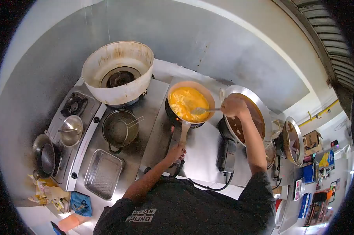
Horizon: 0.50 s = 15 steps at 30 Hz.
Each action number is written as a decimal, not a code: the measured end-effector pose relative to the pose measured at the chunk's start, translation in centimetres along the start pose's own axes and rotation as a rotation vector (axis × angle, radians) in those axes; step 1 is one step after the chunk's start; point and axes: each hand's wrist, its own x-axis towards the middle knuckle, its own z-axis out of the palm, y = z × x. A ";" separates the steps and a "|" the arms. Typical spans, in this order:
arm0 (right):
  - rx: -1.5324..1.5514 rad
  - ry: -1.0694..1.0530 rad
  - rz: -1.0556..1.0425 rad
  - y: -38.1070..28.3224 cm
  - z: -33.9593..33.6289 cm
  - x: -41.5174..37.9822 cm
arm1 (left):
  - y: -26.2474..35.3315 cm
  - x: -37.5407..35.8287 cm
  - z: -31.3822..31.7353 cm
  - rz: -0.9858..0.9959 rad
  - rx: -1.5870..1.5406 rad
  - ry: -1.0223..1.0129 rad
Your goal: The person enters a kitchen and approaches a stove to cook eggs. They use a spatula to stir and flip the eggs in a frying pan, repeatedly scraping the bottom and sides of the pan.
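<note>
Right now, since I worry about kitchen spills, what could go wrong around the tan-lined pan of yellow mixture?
The right forearm crosses above the wide silver pot of brown liquid, so a dip or splash might catch it. Brisk stirring by the right hand with the grey metal utensil could slop yellow mixture from the tan-lined pan. If the left hand slips on the long tan handle, the pan might shift.

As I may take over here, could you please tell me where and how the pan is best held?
Probably by the handle, from the near side, with a wrapped grip: it is long and points toward the black shirt, away from the yellow mixture in the pan. The left hand holds its near end.
</note>
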 end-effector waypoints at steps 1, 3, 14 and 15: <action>0.001 0.000 0.004 0.2 1.5 0.2 | 0.0 0.1 -0.1 0.000 0.002 -0.003; 0.115 -0.025 -0.105 0.5 5.4 1.5 | -0.2 0.4 -0.1 0.003 0.002 -0.003; 0.377 0.040 -0.153 -6.2 9.0 6.5 | 0.7 -0.8 0.2 0.023 -0.050 0.000; 0.362 0.089 -0.213 -6.4 8.5 6.9 | 1.3 -1.2 0.4 0.020 -0.045 0.003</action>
